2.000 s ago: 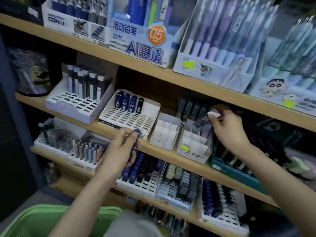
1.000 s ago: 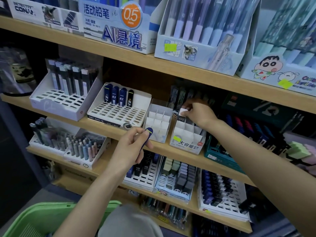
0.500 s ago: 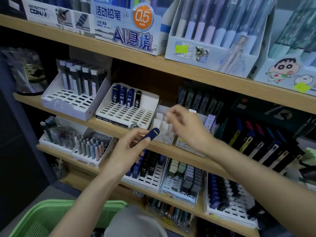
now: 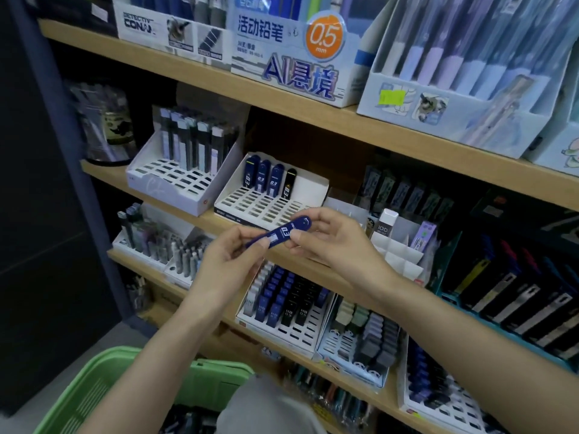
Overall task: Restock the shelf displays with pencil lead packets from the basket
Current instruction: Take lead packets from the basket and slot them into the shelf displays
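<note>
Pinching one end each, the left hand (image 4: pixel 219 264) and right hand (image 4: pixel 338 242) hold the blue 0.3 lead packet (image 4: pixel 279 234) slanted, rounded end up toward the right. The white slotted display (image 4: pixel 269 208) with matching packets (image 4: pixel 264 180) stands just behind and above it, about equally near to both.

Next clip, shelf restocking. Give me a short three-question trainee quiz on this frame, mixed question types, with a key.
1. True or false: the left hand and the right hand both pinch the blue lead packet.
2. How many packets stand in the white slotted tray just behind the hands? A) two B) four C) seven
3. Fill in: the basket at lower left is ____ in colour.
Key: 1 true; 2 B; 3 green.
</note>
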